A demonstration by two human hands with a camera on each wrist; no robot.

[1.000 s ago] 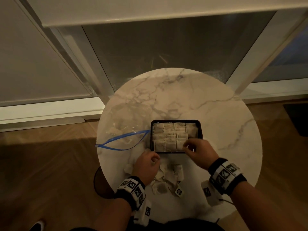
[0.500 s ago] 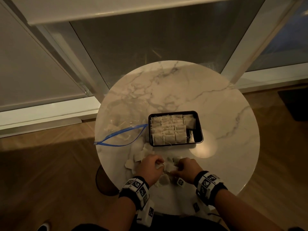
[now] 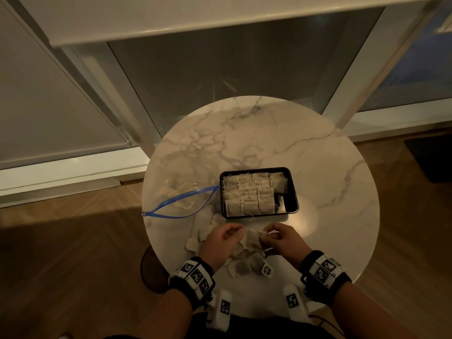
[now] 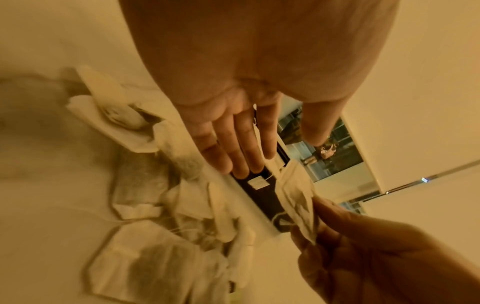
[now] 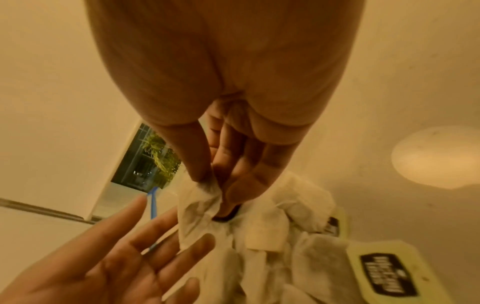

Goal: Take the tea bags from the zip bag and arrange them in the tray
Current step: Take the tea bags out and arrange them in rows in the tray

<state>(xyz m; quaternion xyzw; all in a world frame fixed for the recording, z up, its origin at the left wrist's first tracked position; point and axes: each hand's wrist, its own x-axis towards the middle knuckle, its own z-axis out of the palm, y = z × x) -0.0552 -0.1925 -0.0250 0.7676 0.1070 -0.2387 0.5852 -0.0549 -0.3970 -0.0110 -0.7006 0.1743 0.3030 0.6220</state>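
Nearest the body, a loose pile of tea bags [image 3: 241, 263] lies on the near part of the round marble table [image 3: 337, 167], some with paper tags turned up, the heap spreading leftward toward the table's edge. Just above that pile the right hand [image 3: 281, 241] pinches one tea bag [image 3: 253, 241] by its upper corner between thumb and fingertips; the right wrist view shows the crumpled corner caught there and the rest of the bag hanging down over the heap. The left hand [image 3: 220, 242] is beside it, apart from the bag, with fingers straight and slightly spread and nothing in them; in the left wrist view the palm faces down over the pile, the fingertips reaching toward the tray's near wall. Beyond both hands sits the black rectangular tray [image 3: 292, 192], already filled with overlapping rows of tea bags across its left and middle, while a strip of dark floor shows at its right end near the front corner. Just left of the tray, touching or nearly touching its side, the clear zip bag [image 3: 181, 201] lies flat with its blue seal gaping open toward the tray; a few pale bags seem to show inside it, though the plastic is too faint to tell for certain. Farther back, white window frames and dark glass stand behind the table.
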